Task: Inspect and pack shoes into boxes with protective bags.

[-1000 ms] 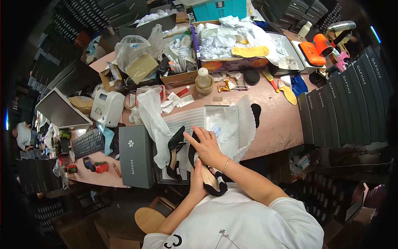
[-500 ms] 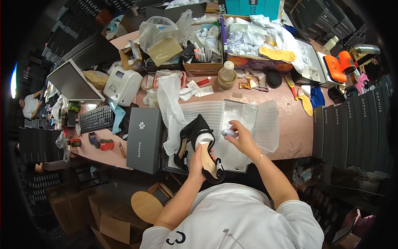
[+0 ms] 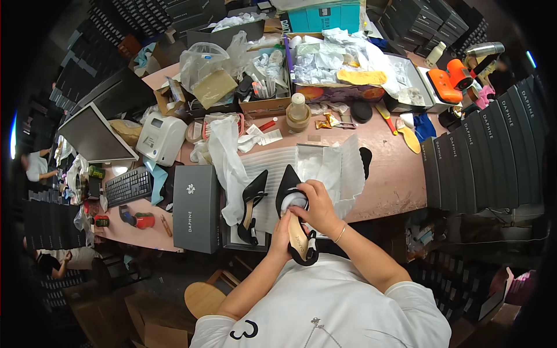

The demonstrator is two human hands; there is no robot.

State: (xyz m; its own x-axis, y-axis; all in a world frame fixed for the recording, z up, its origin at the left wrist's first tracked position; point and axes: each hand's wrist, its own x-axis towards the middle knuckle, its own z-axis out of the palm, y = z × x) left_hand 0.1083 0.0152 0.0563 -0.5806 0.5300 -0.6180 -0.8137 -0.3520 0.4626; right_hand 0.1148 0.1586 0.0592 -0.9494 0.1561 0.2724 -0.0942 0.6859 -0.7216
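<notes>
Shoe (image 3: 295, 217): black, pointed, tan insole, held over the near bench (image 3: 394, 180) edge. White paper wad (image 3: 292, 201) sits in its toe. Right hand (image 3: 318, 207): fingers clamped on the wad. Left hand (image 3: 282, 236): fingers closed around the heel end. 2nd shoe (image 3: 252, 204) just left, on white wrapping (image 3: 333, 168). Grey box (image 3: 196, 207) further left.

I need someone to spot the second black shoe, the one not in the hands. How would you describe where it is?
Start at the pink worktable and find the dark grey box lid at its near edge. Just right of it, on white ribbed foam sheet, lies the second black shoe, pointed toe aimed away from the person. Unlike its twin in the hands, nobody touches it and no white paper fills it.
</notes>
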